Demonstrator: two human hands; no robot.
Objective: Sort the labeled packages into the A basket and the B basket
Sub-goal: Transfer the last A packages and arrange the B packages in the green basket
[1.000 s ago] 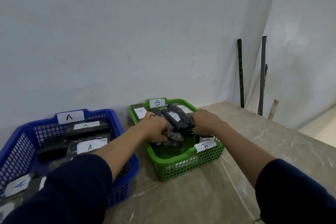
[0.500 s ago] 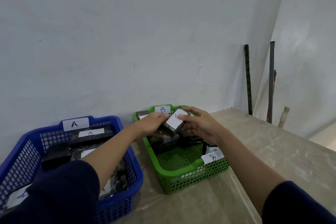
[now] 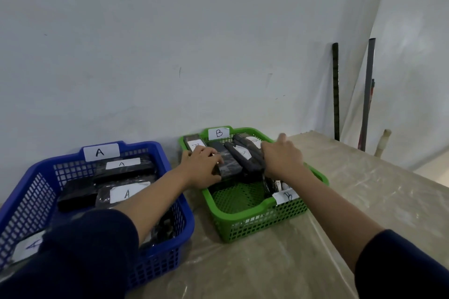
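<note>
The green B basket [image 3: 243, 216] stands at the middle of the table against the wall. Several black packages [image 3: 243, 153] with white labels stand in a row in its far half. My left hand [image 3: 201, 167] curls its fingers over the near end of one black package [image 3: 229, 166]. My right hand [image 3: 281, 158] grips the neighbouring dark package [image 3: 252, 165] from the right, its fingertips hidden. The blue A basket [image 3: 188, 223] at the left holds black packages labeled A [image 3: 126, 194], partly hidden by my left arm.
The table [image 3: 352, 196] is covered with a clear plastic sheet and ends at the right. Two dark poles [image 3: 336, 92] and a pale stick [image 3: 381, 143] lean in the corner behind it. The white wall runs close behind both baskets.
Both hands lowered the white-labeled package they held up half a second ago into the row in the green basket. The camera has tipped slightly.
</note>
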